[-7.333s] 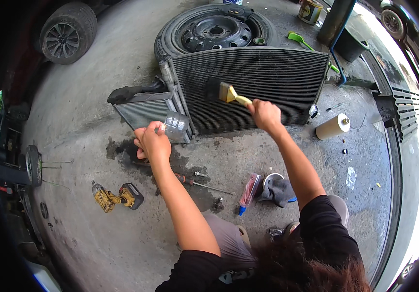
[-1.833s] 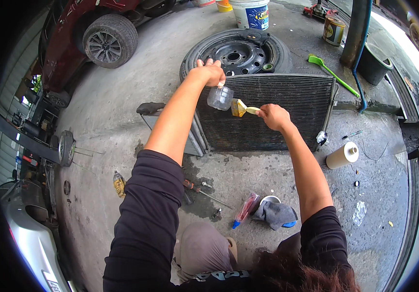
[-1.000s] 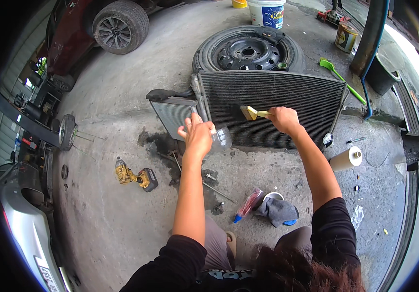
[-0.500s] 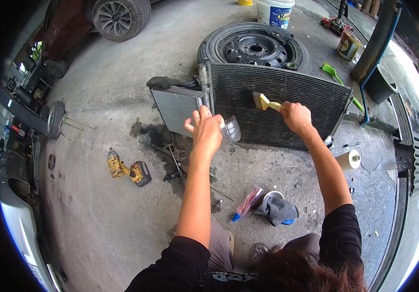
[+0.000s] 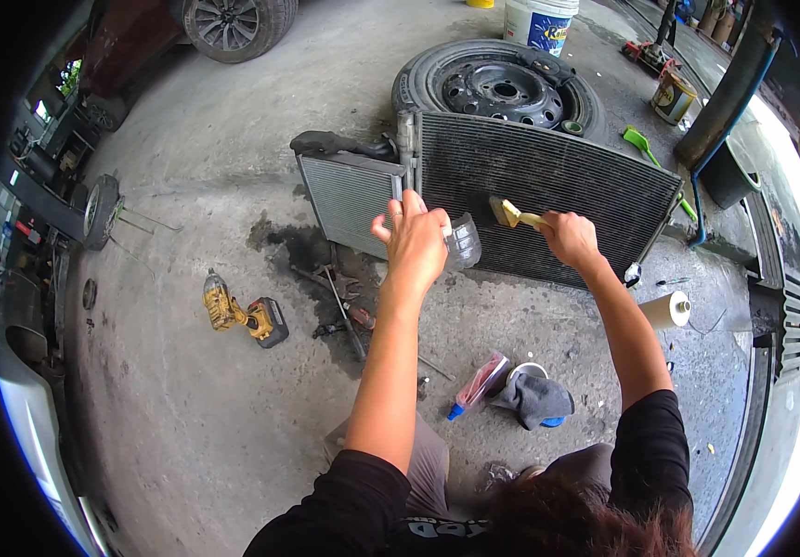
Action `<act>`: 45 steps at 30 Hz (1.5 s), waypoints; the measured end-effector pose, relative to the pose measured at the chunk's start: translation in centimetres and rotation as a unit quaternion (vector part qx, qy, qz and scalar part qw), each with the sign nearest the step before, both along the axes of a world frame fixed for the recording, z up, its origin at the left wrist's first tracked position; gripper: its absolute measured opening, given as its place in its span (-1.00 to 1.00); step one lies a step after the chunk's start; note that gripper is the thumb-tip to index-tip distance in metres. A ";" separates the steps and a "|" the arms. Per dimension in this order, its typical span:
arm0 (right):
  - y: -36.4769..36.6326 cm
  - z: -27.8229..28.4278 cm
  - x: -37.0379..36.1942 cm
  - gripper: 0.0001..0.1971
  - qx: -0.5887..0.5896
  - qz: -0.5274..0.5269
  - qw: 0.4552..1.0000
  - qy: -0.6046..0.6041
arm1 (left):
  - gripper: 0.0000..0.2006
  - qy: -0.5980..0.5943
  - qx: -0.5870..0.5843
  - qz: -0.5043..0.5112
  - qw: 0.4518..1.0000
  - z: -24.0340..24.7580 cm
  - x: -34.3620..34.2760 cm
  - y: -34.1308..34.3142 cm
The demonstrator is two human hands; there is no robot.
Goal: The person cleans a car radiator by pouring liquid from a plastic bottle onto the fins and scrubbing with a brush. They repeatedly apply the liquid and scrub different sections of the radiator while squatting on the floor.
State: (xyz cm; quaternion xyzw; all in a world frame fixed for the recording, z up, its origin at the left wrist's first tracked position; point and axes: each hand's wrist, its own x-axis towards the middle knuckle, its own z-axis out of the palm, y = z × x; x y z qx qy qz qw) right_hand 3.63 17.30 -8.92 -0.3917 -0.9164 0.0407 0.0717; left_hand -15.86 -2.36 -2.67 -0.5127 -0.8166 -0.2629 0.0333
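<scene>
My right hand [image 5: 572, 239] is closed around the pale handle of a paintbrush [image 5: 516, 216]. The brush's dark bristles are against the face of a large black finned radiator panel [image 5: 595, 200], left of its middle. In my left hand [image 5: 416, 243] is a clear plastic container [image 5: 464, 243], gripped at its left side and held before the panel's lower left part. Some fingers of that hand are raised. A smaller grey finned radiator [image 5: 349, 204] stands on the left, with a dark rag-like thing [image 5: 330, 142] on its top edge.
Behind the panel lies a wheel [image 5: 502, 88], with a white bucket [image 5: 541, 23] beyond. A yellow cordless drill [image 5: 242, 311] rests on the floor at left. Nearer me are a squeeze bottle [image 5: 479, 382] and grey cloth [image 5: 534, 399]. A cream bottle [image 5: 667, 310] stands at right.
The brush has moved down the panel's face. My left hand still holds the clear container. The whole view has shifted slightly.
</scene>
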 end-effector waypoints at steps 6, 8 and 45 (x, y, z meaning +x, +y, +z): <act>-0.8 -1.8 -1.9 -0.71 0.021 -0.050 0.980 0.192 | -0.87 0.001 -0.020 0.008 1.000 0.0 -0.3 0.0; -1.8 -5.2 -2.1 -0.71 -0.002 -0.041 0.989 0.143 | -0.87 -0.003 -0.020 0.016 1.000 0.0 -0.8 0.0; 3.7 6.3 21.8 -0.67 0.085 -0.465 0.866 0.160 | -0.91 -0.032 -0.115 0.046 0.992 -2.1 -2.2 2.5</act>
